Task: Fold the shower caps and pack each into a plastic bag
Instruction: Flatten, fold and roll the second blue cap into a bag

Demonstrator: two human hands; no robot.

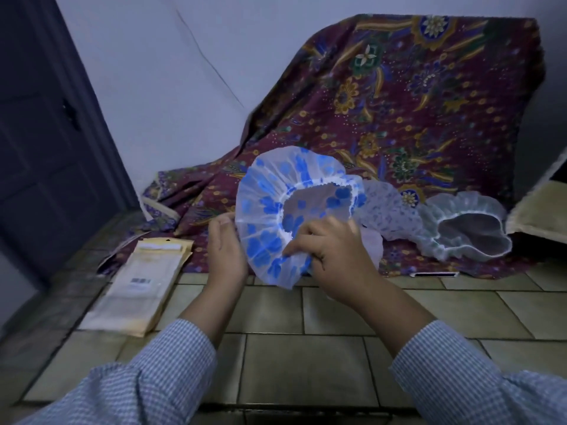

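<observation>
Blue-spotted shower cap held off the floor, pinched at its lower rim by the right hand and at its outer edge by the left hand; between the two grips, the elastic rim is best flattened before halving.

Probably a home: tiled floor, painted wall, panelled door, batik cloth draped over furniture.

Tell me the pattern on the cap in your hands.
Translucent white shower cap with blue blotchy spots, seen in the head view.
</observation>
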